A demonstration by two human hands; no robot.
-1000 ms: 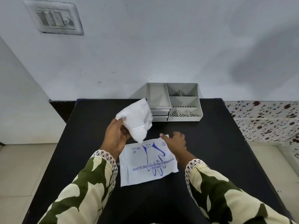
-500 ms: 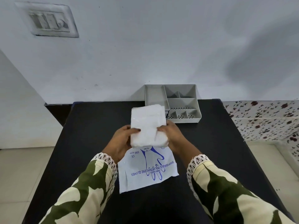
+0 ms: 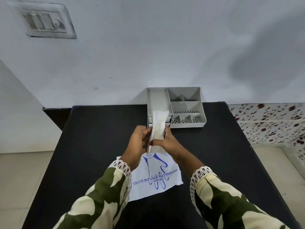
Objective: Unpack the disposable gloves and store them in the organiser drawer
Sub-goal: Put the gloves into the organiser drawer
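A stack of clear white disposable gloves (image 3: 158, 125) is folded narrow and held upright above the black table (image 3: 99, 138). My left hand (image 3: 138, 142) grips its left side and my right hand (image 3: 166, 141) grips its right side. The empty white wrapper (image 3: 156, 177), printed with a blue glove outline, lies flat on the table under my wrists. The grey organiser (image 3: 186, 106) stands at the table's far edge against the wall, just beyond the stack. The stack hides the front of its drawers.
The organiser's top has several open compartments. A switch plate (image 3: 44, 22) is on the wall at upper left. Tiled floor lies to the left of the table and a patterned tiled ledge (image 3: 272, 119) to the right.
The glove stack went from my left hand alone to both hands. It has been folded from a wide flat pad into a narrow upright bundle, nearer the organiser.
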